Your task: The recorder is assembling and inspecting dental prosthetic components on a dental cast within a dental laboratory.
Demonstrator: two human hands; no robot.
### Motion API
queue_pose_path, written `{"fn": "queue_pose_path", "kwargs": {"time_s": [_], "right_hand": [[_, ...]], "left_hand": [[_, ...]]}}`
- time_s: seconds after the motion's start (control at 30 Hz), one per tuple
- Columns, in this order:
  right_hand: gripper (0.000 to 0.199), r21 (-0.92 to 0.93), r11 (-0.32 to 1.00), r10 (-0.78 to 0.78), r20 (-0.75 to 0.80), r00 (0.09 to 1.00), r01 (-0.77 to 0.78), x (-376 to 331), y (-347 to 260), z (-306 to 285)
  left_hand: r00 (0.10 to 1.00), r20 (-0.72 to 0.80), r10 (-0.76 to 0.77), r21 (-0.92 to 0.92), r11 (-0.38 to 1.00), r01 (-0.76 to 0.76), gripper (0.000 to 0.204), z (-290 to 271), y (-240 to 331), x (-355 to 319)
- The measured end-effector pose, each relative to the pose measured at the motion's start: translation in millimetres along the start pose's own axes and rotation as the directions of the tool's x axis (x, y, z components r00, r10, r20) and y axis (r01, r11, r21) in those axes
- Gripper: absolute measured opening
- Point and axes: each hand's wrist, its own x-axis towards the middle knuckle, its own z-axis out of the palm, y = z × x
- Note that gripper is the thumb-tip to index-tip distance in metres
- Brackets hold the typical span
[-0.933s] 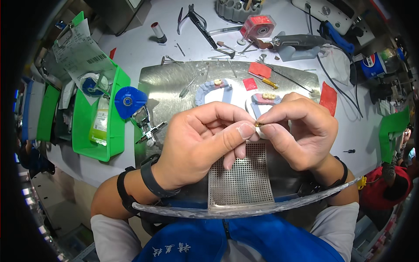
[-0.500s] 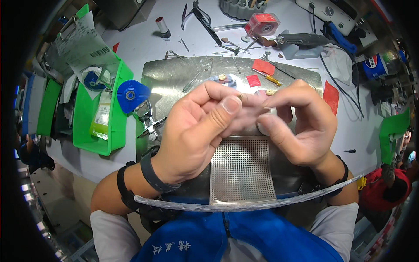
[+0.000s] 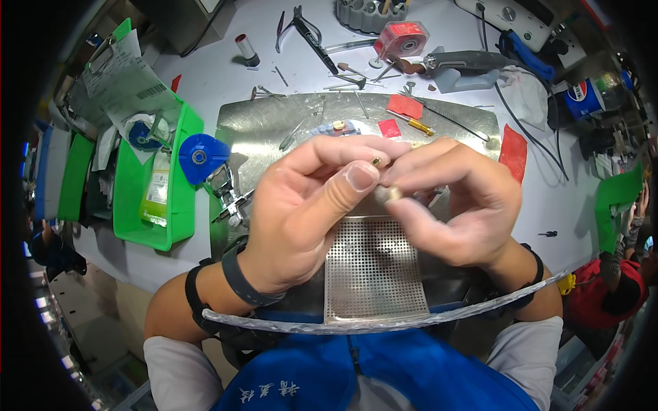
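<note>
Both hands are raised close together over the metal bench plate. My left hand pinches a tiny gold and dark piece between thumb and forefinger; its exact kind is too small to tell. Between the thumb and forefinger of my right hand is a small cream-coloured dental crown, partly covered by the fingertips. Under the hands is a perforated metal grate. Behind the fingers, another small cream tooth piece sits on a bluish dental model, mostly hidden by the left hand.
Left of the plate are a blue disc-shaped piece, a metal articulator and a green tray. Red paper squares, a yellow-handled screwdriver and loose burs lie beyond. A rotary handpiece rests on a grey stand.
My right thumb and forefinger have come down and closed on the cream crown, nearer my left fingertips. The left hand keeps its pinch. The view has shifted slightly.
</note>
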Motion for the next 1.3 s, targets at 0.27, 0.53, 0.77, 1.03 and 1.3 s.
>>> {"fn": "queue_pose_path", "kwargs": {"time_s": [0.27, 0.53, 0.77, 1.03, 1.3], "right_hand": [[0.024, 0.234, 0.968, 0.086, 0.045, 0.995, -0.094, 0.7, -2.7, -23.7], [0.025, 0.187, 0.981, 0.041, 0.063, 0.997, -0.052, 1.7, 2.2, -22.4], [0.025, 0.076, 0.994, 0.068, 0.164, 0.984, -0.081, 3.0, -4.5, -25.1], [0.029, 0.019, 0.999, 0.035, 0.136, 0.990, -0.038, 2.7, 0.0, -24.5], [0.026, -0.083, 0.987, -0.128, 0.146, 0.981, 0.141, 6.5, 1.3, -26.2]], "left_hand": [[0.997, -0.043, 0.061, 0.449, 0.893, -0.035, 0.011, 3.1, 10.6, -7.4], [0.999, -0.024, 0.033, 0.508, 0.861, -0.017, 0.014, 5.9, 13.7, -9.3], [0.994, 0.001, 0.112, 0.573, 0.814, -0.092, 0.013, 5.3, 13.6, -9.9], [0.984, 0.040, 0.173, 0.622, 0.767, -0.160, 0.013, 1.2, 13.2, -6.8], [0.985, 0.047, 0.166, 0.696, 0.702, -0.151, 0.011, 3.8, 17.4, -6.6]]}}
